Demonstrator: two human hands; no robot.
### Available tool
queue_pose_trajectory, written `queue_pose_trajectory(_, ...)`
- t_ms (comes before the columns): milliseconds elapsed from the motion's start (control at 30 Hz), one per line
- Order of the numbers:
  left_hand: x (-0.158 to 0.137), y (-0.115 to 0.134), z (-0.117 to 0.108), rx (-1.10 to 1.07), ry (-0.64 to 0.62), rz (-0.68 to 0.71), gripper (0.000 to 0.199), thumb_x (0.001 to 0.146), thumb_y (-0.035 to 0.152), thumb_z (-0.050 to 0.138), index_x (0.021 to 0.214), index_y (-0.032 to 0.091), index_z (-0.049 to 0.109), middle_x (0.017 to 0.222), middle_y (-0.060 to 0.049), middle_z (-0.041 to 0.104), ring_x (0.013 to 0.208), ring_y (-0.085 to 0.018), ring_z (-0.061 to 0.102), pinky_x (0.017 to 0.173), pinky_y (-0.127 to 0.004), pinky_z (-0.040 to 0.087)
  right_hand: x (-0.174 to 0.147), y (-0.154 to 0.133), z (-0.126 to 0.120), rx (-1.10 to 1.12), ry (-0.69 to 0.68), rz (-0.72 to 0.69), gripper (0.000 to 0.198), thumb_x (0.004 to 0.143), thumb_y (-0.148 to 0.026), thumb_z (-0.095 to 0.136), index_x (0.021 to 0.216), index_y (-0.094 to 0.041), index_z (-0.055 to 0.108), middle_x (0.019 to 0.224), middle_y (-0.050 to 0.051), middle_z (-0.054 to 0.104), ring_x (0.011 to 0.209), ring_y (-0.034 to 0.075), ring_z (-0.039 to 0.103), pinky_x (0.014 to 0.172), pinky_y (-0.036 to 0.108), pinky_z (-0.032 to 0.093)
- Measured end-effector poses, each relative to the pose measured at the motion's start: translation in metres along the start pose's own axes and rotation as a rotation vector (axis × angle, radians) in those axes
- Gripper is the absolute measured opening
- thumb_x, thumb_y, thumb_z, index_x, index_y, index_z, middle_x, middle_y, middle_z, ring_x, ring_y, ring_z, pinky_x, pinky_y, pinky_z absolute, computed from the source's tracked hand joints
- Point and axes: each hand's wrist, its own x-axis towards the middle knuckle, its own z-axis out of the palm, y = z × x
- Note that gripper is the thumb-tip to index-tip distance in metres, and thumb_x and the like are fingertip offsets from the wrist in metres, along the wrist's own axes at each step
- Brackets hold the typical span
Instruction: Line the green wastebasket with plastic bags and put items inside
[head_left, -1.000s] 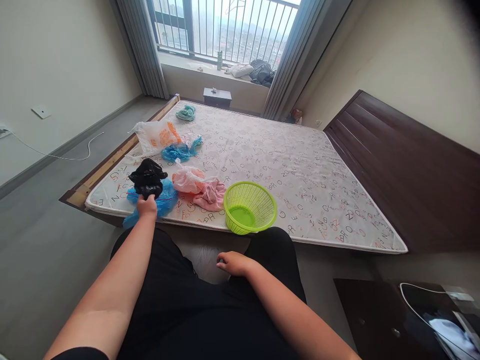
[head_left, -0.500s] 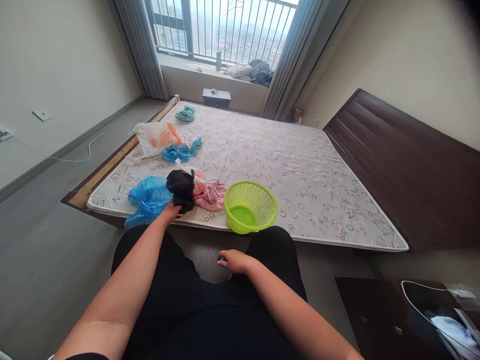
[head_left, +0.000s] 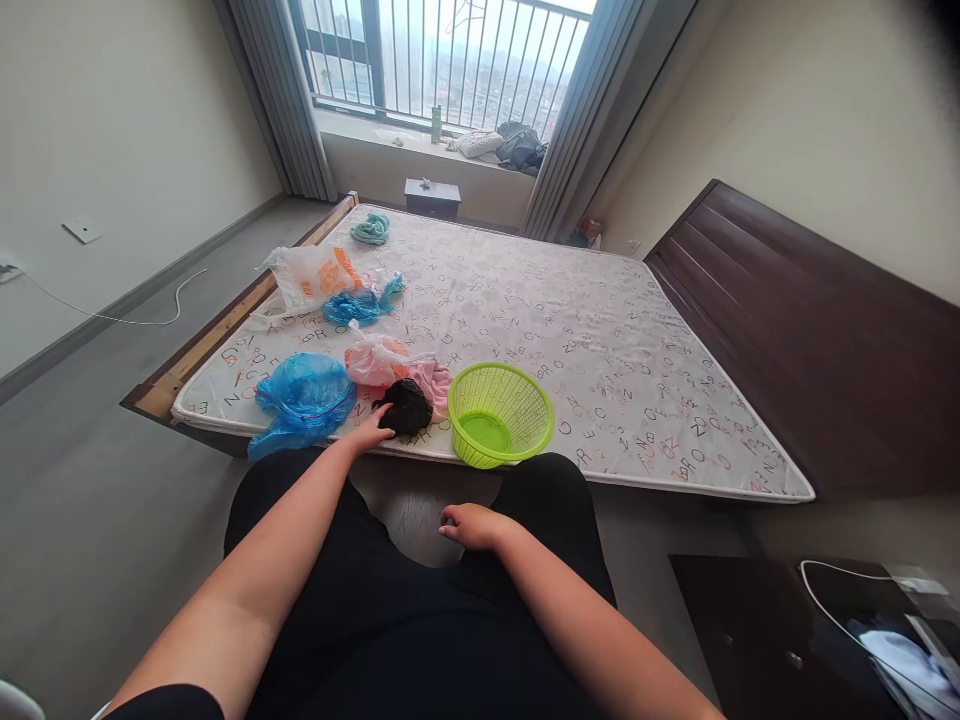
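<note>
Left grip (head_left: 373, 430) on the left side of the black plastic bag (head_left: 407, 408); fingers touch it, but can't tell if they pinch film or only press; right grip (head_left: 471, 526) loosely curled over the right thigh, thumb a bit off the fingers, nothing visible in it.

Bag is at the mattress (head_left: 600, 320) near edge, left of centre; can't tell if it bears on the mattress or hangs just above; blue bag (head_left: 304, 395) left of it towards the near-left corner, pink cloth (head_left: 437, 378) behind and partly covered, green basket (head_left: 501, 385) just right.

Handling, my judgement: take the bunched middle, not a loose flap; thin film likely slips and trails; stay inboard of the near edge; lift clear of the cloth rather than drag; mind the basket rim.

Looks: black, glossy in spots, crumpled into a compact rounded wad; contents, if any, not visible.
</note>
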Motion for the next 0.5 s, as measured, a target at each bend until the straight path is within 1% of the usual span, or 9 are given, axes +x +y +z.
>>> queue_pose_trajectory(33, -0.001, 0.0, 0.002, 0.042, -0.044, 0.022, 0.086, 0.073, 0.021, 0.068, 0.153, 0.018, 0.038, 0.154, -0.019, 0.043, 0.149, -0.033, 0.033, 0.118, -0.044, 0.032, -0.001, 0.0, 0.0, 0.0, 0.002, 0.002, 0.036, 0.094, -0.043, 0.056, 0.121, -0.022, 0.068, 0.115, 0.012, 0.073, 0.104, 0.027, 0.068, 0.081, 0.032, 0.048)
queue_pose_trajectory(100, -0.002, 0.0, 0.001, 0.159, -0.086, 0.009, 0.088, 0.075, 0.019, 0.066, 0.157, 0.019, 0.034, 0.162, -0.019, 0.029, 0.153, -0.034, 0.02, 0.121, -0.044, 0.026, -0.002, -0.001, 0.0, 0.005, 0.007, 0.004, 0.037, 0.094, -0.044, 0.056, 0.122, -0.022, 0.068, 0.115, 0.012, 0.072, 0.104, 0.027, 0.068, 0.081, 0.032, 0.048)
queue_pose_trajectory(167, -0.004, -0.001, -0.003, 0.263, -0.085, -0.01, 0.089, 0.076, 0.019, 0.064, 0.158, 0.021, 0.032, 0.165, -0.02, 0.02, 0.154, -0.035, 0.017, 0.122, -0.044, 0.024, -0.002, 0.0, 0.001, 0.008, 0.008, 0.006, 0.038, 0.094, -0.044, 0.056, 0.123, -0.022, 0.067, 0.116, 0.012, 0.072, 0.105, 0.027, 0.068, 0.081, 0.032, 0.047)
queue_pose_trajectory(267, -0.007, -0.003, -0.01, 0.379, -0.06, -0.029, 0.091, 0.076, 0.019, 0.064, 0.16, 0.024, 0.03, 0.166, -0.019, 0.015, 0.153, -0.037, 0.018, 0.122, -0.044, 0.025, 0.001, 0.004, 0.003, 0.013, 0.002, 0.005, 0.039, 0.094, -0.045, 0.056, 0.123, -0.022, 0.067, 0.116, 0.013, 0.072, 0.106, 0.028, 0.068, 0.082, 0.033, 0.047)
queue_pose_trajectory(333, -0.01, -0.005, -0.015, 0.4, -0.037, -0.051, 0.093, 0.075, 0.02, 0.065, 0.16, 0.026, 0.027, 0.166, -0.018, 0.014, 0.153, -0.036, 0.019, 0.121, -0.044, 0.026, 0.002, 0.005, 0.004, 0.018, 0.0, 0.006, 0.039, 0.094, -0.045, 0.056, 0.123, -0.022, 0.067, 0.117, 0.013, 0.072, 0.106, 0.028, 0.068, 0.082, 0.033, 0.047)
queue_pose_trajectory(400, -0.012, -0.007, -0.022, 0.379, 0.004, -0.097, 0.093, 0.076, 0.021, 0.064, 0.161, 0.023, 0.026, 0.164, -0.019, 0.018, 0.151, -0.035, 0.026, 0.12, -0.042, 0.029, 0.004, 0.006, 0.004, 0.024, -0.001, 0.011, 0.038, 0.094, -0.044, 0.056, 0.122, -0.022, 0.067, 0.117, 0.012, 0.072, 0.107, 0.028, 0.068, 0.082, 0.033, 0.047)
queue_pose_trajectory(433, -0.012, -0.008, -0.027, 0.363, 0.04, -0.131, 0.091, 0.077, 0.022, 0.063, 0.16, 0.021, 0.026, 0.162, -0.021, 0.022, 0.149, -0.035, 0.032, 0.119, -0.041, 0.031, 0.004, 0.006, 0.004, 0.024, -0.003, 0.014, 0.038, 0.094, -0.044, 0.056, 0.122, -0.022, 0.068, 0.117, 0.012, 0.072, 0.107, 0.028, 0.067, 0.082, 0.033, 0.047)
queue_pose_trajectory(500, -0.012, -0.012, -0.041, 0.33, 0.124, -0.231, 0.083, 0.081, 0.025, 0.06, 0.157, 0.015, 0.03, 0.154, -0.024, 0.037, 0.141, -0.036, 0.044, 0.114, -0.043, 0.037, 0.004, 0.006, 0.004, 0.019, -0.008, 0.016, 0.038, 0.094, -0.044, 0.056, 0.121, -0.022, 0.068, 0.117, 0.012, 0.072, 0.107, 0.029, 0.067, 0.082, 0.033, 0.047)
